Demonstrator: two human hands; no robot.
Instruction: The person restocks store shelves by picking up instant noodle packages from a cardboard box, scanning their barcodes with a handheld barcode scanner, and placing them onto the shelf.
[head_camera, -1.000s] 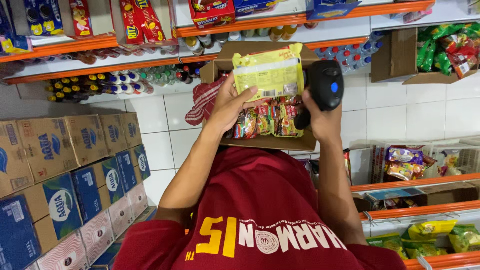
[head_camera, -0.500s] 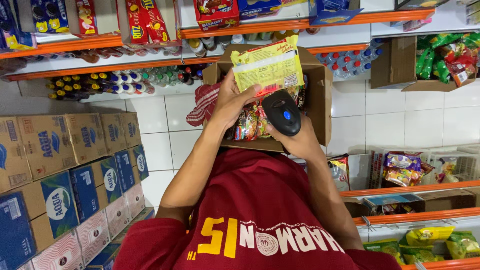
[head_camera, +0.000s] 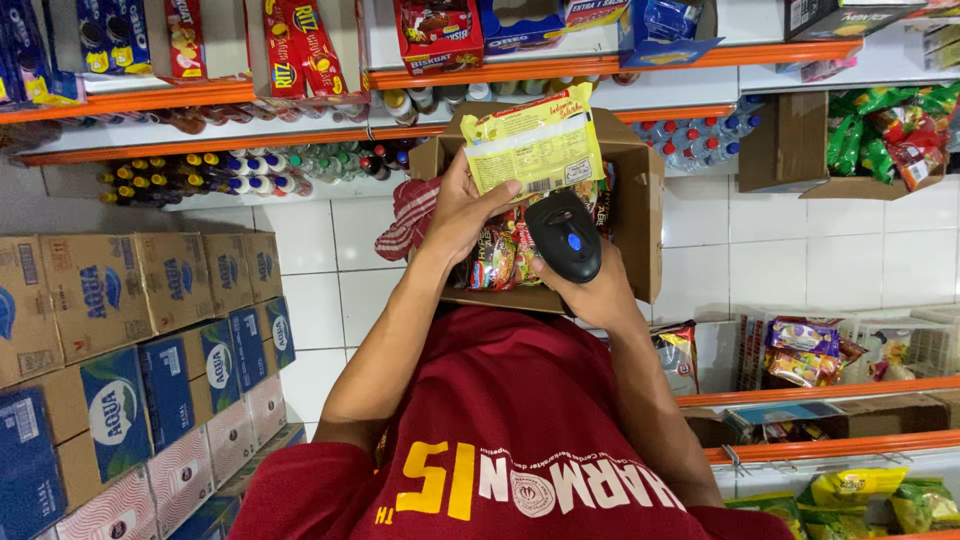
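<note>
Left hand (head_camera: 462, 215) pinches yellow noodle packet (head_camera: 533, 150) at its lower edge, fingers closed. Right hand (head_camera: 598, 290) wraps black scanner (head_camera: 565, 235), just under the packet, above open cardboard box (head_camera: 640, 215).

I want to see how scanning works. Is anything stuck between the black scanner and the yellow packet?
Nothing visible is in the way. The right hand holds the black scanner just below the yellow packet, which the left hand holds up over the open cardboard box. Its head points at the packet's lower edge.
</note>
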